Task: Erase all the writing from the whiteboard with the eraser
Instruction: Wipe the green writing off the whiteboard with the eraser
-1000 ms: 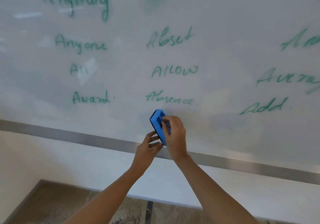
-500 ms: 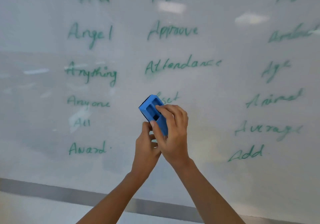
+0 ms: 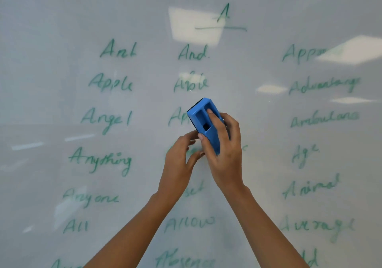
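The whiteboard fills the view, covered with three columns of green handwritten words under a heading letter "A". My right hand grips a blue eraser and holds it against the board over the middle column, covering part of a word. My left hand sits just below and left of the eraser, fingers loosely bent, its fingertips close to the eraser's lower end; whether they touch it is unclear. Both forearms rise from the bottom edge and hide parts of several middle-column words.
Bright ceiling-light reflections glare on the board at top centre and upper right. Green words run down the left column and right column on both sides of my hands.
My view and both hands have risen up the board. The eraser went from near the bottom rail to the middle rows. The rail and floor have left the view.
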